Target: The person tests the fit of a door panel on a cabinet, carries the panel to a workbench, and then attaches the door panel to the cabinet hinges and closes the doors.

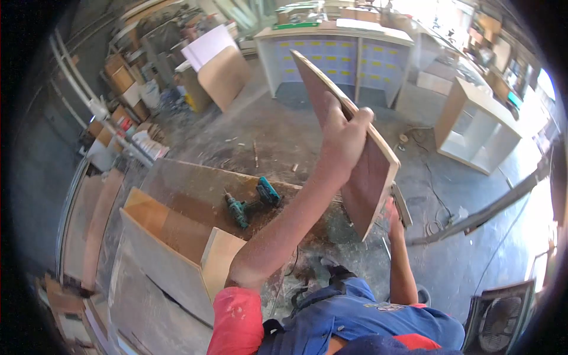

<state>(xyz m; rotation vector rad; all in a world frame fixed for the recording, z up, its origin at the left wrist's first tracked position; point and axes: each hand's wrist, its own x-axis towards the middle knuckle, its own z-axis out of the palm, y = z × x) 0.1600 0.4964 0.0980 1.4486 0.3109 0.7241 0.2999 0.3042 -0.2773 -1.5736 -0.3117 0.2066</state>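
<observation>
My left hand (343, 142) is closed over the upper edge of a flat wooden board (367, 183), thumb on the near side. The board is tilted in the air, with a dark brown face and pale edges. At its lower right corner is my right hand (393, 219), closed on a small flat wooden block (402, 204) beside the board's end. The block partly hides the fingers. A teal cordless drill (238, 212) lies on the worktable (195, 176) left of my left forearm, its battery end toward the board.
An open wooden box (160, 251) sits on the worktable. A cabinet frame (473, 127) stands on the floor at right, near a loose cable (435, 192). A long counter (334, 35) stands behind. Leaning panels (225, 77) are at back left, and a fan (500, 319) is at lower right.
</observation>
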